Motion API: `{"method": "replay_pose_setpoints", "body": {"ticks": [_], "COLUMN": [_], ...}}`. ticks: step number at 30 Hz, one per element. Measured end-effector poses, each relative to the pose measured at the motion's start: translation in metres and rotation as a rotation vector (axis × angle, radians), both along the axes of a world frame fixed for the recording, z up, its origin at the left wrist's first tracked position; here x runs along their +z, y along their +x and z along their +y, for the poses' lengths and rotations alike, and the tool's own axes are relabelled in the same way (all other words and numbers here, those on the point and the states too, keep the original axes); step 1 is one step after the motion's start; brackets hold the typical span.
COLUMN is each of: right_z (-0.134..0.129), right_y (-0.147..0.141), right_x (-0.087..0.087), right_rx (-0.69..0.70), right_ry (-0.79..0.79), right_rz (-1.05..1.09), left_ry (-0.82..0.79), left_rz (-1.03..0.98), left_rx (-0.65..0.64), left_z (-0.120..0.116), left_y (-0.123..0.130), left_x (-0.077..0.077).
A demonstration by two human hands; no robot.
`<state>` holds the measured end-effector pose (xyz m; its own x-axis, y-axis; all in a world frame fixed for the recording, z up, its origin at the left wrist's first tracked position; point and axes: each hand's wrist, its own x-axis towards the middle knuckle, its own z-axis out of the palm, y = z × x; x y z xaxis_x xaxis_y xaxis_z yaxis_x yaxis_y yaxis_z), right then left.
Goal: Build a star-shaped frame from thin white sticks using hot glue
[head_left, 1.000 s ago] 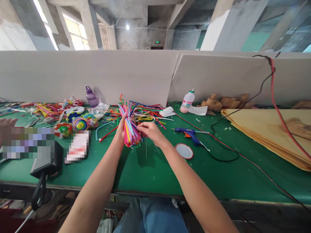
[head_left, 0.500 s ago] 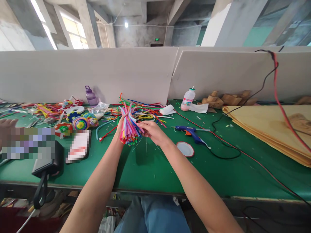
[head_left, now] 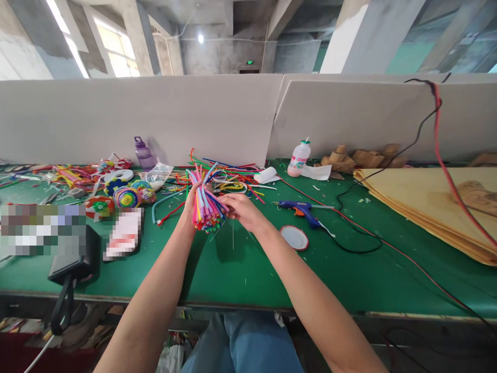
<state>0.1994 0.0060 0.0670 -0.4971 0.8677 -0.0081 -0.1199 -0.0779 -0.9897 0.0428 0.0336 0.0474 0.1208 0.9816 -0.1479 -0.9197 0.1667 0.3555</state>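
A thick bundle of many-coloured pipe cleaners (head_left: 207,207) is held above the green table, its cut ends fanned towards me. My left hand (head_left: 190,203) wraps round the bundle from the left, fingers closed behind it and partly hidden by the stems. From the right, my right hand (head_left: 239,208) is closed, thumb and fingers pinching stems at the bundle's right edge; its fingertips are partly covered. Behind the bundle lie loose pipe cleaners (head_left: 248,182) on the table.
Rightward sit a blue glue gun (head_left: 301,208), a round white lid (head_left: 294,238) and a pink-and-white bottle (head_left: 298,159). Cables cross towards yellow sheets (head_left: 427,212). To the left are colourful round ornaments (head_left: 127,198), a purple bottle (head_left: 144,154) and a black box (head_left: 75,254).
A hand at the far left edge has gone out of view. My two hands and the bundle stay nearly in place; the stems have tilted slightly.
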Motion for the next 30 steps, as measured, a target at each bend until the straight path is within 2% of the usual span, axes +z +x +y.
{"method": "replay_pose_setpoints", "body": {"ticks": [5,23,30], "right_z": [0.0003,0.0011,-0.0004], "right_y": [0.0002,-0.0005,0.0011], "right_x": [-0.0007,-0.0023,-0.0010], "right_rx": [0.020,0.027,-0.021], "right_ry": [0.020,0.045,0.068], "right_rz": [0.003,0.013,0.025], "left_ry": [0.047,0.084,0.107], "left_rz": [-0.077,-0.146,-0.157], "left_rx": [-0.050,-0.107,-0.100], "left_z": [-0.0011,0.0030,0.0016], "left_y": [-0.0005,-0.0051,-0.0078], "left_x": [-0.0011,-0.0049,-0.0065]}}
